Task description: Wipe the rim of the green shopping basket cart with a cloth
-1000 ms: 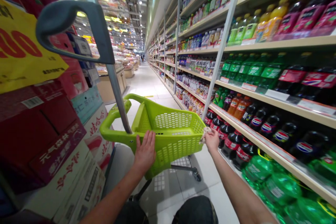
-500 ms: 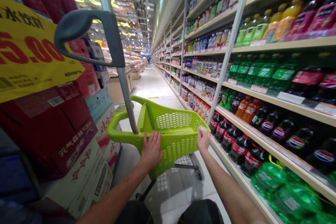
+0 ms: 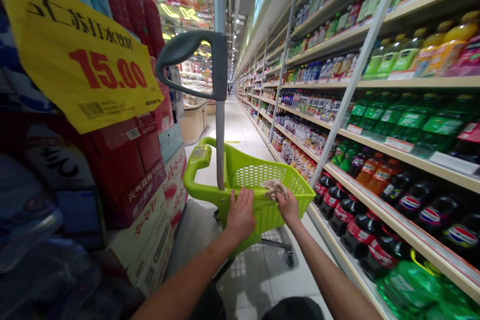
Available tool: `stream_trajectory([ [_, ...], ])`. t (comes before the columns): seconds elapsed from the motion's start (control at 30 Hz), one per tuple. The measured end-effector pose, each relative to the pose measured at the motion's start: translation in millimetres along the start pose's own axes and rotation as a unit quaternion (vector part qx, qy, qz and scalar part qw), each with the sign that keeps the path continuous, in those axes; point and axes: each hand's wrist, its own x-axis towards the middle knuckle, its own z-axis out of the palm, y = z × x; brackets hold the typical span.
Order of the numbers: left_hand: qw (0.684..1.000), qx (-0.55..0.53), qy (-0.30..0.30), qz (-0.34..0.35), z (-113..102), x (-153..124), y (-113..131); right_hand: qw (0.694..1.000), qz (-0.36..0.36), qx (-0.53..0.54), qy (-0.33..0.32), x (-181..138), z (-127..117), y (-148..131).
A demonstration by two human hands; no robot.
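Note:
A lime-green plastic shopping basket cart (image 3: 258,210) stands in front of me, with perforated sides and a tall metal pole ending in a grey handle (image 3: 219,67). My left hand (image 3: 240,215) lies flat against the near side of the basket by its rim, close to the foot of the pole, fingers stretched out. Pinched in my right hand (image 3: 288,207) is a crumpled, greyish-beige cloth (image 3: 274,189), which touches the near rim right of my left hand. Part of the cloth is hidden by the fingers.
Shelves of bottled drinks (image 3: 407,130) run along the right, with large green bottles (image 3: 408,285) low down. Stacked drink cartons (image 3: 150,225) and a yellow price sign (image 3: 86,55) stand close on the left. A tiled aisle (image 3: 240,127) stretches ahead between them.
My right hand has moved back along the rim from the basket's far front corner toward my left hand, and the cloth now shows more. My view has turned slightly left.

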Motion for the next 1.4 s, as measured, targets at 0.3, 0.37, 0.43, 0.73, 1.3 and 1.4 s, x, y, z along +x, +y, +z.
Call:
stream_trajectory([
  [0.3,0.761,-0.580,-0.025,-0.290,-1,16,34,0.998,-0.034,-0.051,-0.027,-18,-28,-75],
  [0.37,0.683,-0.659,-0.027,-0.313,-4,11,38,0.989,-0.106,-0.093,0.032,-30,-12,-75],
  [0.43,0.598,-0.734,-0.036,-0.322,-14,5,35,0.980,-0.178,-0.089,-0.001,-46,5,-73],
  [0.73,0.716,-0.650,-0.075,-0.245,-87,-14,-28,0.935,-0.337,-0.073,-0.083,-48,45,-80],
  [1.3,0.994,0.061,0.084,-0.042,-93,-9,-81,0.962,-0.237,-0.100,0.090,-45,91,-41],
  [1.4,0.990,0.098,0.083,-0.058,-88,-9,-53,0.949,-0.294,-0.093,0.071,-77,114,-38],
])
